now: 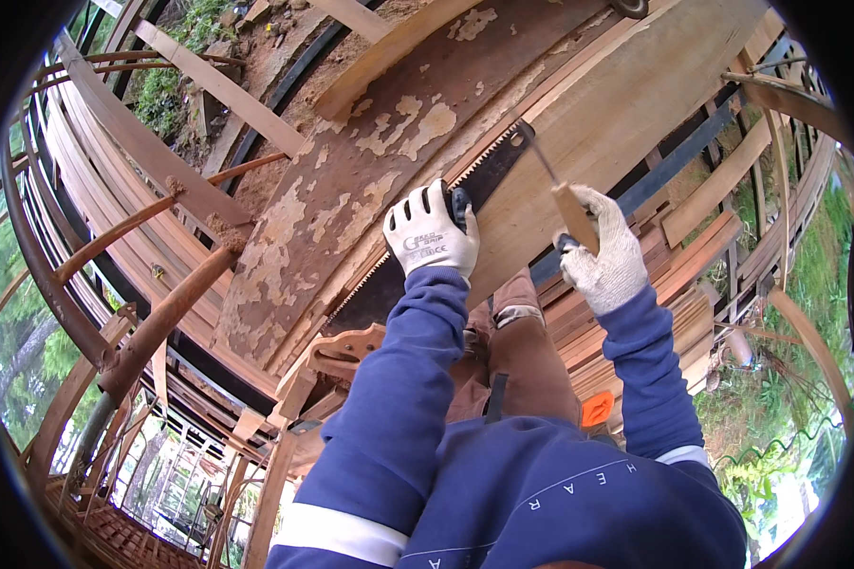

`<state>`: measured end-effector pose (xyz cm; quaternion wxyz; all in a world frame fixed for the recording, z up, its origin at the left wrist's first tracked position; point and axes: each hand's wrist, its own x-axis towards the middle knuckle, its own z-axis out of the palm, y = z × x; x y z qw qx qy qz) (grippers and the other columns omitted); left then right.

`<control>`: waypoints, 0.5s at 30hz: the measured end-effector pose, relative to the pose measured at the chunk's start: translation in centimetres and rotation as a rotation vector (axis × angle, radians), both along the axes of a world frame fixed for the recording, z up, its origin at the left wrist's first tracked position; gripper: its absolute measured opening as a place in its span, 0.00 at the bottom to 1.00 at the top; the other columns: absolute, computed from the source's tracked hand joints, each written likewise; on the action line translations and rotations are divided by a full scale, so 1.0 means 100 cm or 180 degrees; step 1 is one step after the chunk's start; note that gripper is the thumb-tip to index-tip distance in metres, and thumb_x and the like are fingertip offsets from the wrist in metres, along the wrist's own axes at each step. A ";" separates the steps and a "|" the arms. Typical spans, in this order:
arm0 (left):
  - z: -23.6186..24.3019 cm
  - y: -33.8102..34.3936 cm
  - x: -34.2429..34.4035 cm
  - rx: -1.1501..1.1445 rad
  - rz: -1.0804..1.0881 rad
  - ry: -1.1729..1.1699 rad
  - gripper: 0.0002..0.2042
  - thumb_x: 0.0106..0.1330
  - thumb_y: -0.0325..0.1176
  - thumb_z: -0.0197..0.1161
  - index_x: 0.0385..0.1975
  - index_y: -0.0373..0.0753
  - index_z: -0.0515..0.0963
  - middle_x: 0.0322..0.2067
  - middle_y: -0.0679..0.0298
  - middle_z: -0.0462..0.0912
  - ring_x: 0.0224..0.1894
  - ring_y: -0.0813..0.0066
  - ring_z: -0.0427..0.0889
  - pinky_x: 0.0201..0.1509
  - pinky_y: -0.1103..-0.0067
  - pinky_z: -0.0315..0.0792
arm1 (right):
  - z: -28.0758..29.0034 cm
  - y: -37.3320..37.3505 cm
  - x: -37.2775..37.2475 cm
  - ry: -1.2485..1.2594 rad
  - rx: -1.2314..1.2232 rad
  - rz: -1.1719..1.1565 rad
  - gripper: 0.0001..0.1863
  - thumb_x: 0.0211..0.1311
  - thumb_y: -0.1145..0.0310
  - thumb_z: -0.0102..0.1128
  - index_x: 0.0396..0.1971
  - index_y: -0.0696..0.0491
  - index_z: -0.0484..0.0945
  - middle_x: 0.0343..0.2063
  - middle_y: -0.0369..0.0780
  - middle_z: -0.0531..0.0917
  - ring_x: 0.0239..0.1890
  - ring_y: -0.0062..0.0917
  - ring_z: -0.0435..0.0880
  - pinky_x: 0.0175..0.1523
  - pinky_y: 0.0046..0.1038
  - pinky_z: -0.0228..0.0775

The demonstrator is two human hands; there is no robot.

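Note:
A hand saw (489,164) lies diagonally on wooden boards, teeth toward upper left, its wooden handle (343,353) at the lower end. My left hand (430,232), in a white printed glove, is closed over the blade's middle, with dark fingertip or grip material at its right side. My right hand (598,251), in a knit glove, grips the wooden handle (576,213) of a thin metal file (544,159), which slants up toward the saw's far end. Under the saw are a pale plank (636,104) and a weathered, patchy board (389,114).
Rusty metal tubes (152,313) and long stacked timber strips (104,161) stand at the left. More planks (693,247) lie at the right, with greenery (769,446) beyond. An orange object (597,408) sits beside my leg (531,370). Soil and plants show at the top.

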<state>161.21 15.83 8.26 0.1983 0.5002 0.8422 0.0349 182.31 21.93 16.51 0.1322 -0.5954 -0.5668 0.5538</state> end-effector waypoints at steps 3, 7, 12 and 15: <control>0.003 0.000 -0.001 -0.0002 0.0030 0.0005 0.22 0.64 0.44 0.65 0.58 0.48 0.75 0.55 0.61 0.78 0.61 0.58 0.75 0.69 0.59 0.61 | -0.001 -0.011 0.004 -0.0019 0.0167 0.0292 0.35 0.59 0.80 0.60 0.69 0.56 0.69 0.54 0.48 0.82 0.54 0.37 0.84 0.58 0.32 0.77; 0.001 -0.001 0.000 0.0001 0.0053 0.0013 0.23 0.64 0.45 0.65 0.58 0.48 0.75 0.54 0.61 0.78 0.61 0.58 0.74 0.69 0.59 0.60 | 0.001 -0.022 0.001 -0.0336 0.0949 0.0550 0.36 0.59 0.79 0.64 0.70 0.48 0.73 0.46 0.50 0.83 0.46 0.44 0.86 0.52 0.33 0.79; -0.002 -0.002 -0.001 0.0050 0.0013 0.0025 0.23 0.63 0.45 0.66 0.58 0.48 0.75 0.54 0.61 0.78 0.61 0.58 0.74 0.69 0.59 0.60 | 0.015 -0.026 -0.010 -0.0850 0.1184 0.0880 0.36 0.56 0.77 0.66 0.68 0.42 0.76 0.36 0.46 0.80 0.34 0.42 0.84 0.40 0.35 0.80; -0.003 -0.003 -0.001 0.0083 0.0036 0.0010 0.23 0.63 0.45 0.66 0.58 0.48 0.75 0.54 0.61 0.78 0.61 0.58 0.74 0.69 0.59 0.60 | 0.016 -0.028 -0.013 -0.1167 0.1408 0.1109 0.36 0.56 0.74 0.67 0.68 0.41 0.76 0.33 0.44 0.79 0.30 0.40 0.83 0.37 0.36 0.79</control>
